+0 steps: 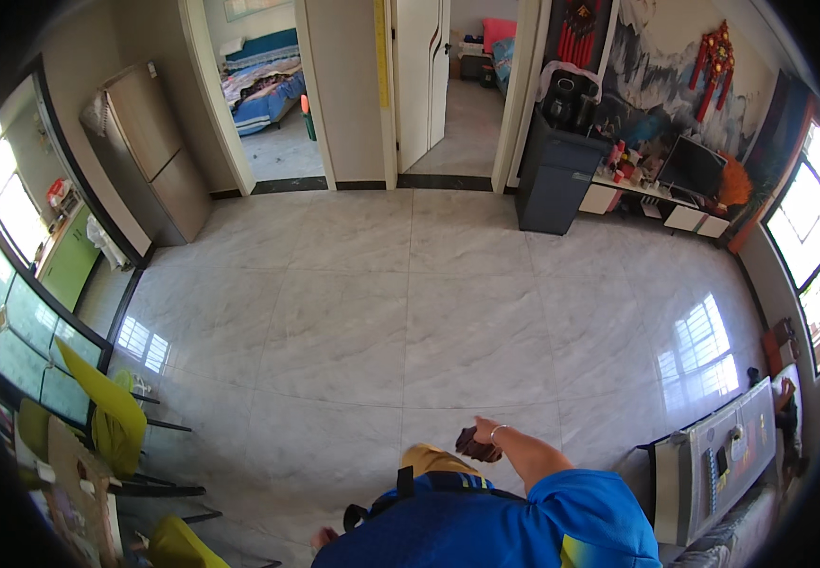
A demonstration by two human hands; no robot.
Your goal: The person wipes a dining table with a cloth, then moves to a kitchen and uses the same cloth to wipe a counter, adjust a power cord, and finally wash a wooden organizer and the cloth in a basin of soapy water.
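Note:
My right hand (485, 430), with a silver bangle at the wrist, grips a crumpled dark brown cloth (476, 447) in front of my waist. Only a small part of my left hand (322, 537) shows beside my blue shirt (445, 522), at the bottom of the view. Its fingers are mostly hidden, so whether it holds anything is unclear. Beneath both hands lies the grey marble-look tile floor (410, 334).
At left stand yellow-green chairs (115, 415), a cluttered table (72, 472) and a refrigerator (158, 156). A low table (725, 458) is at right. Doorways open ahead near a dark cabinet (557, 177) and a TV stand (694, 220) with a television (692, 169).

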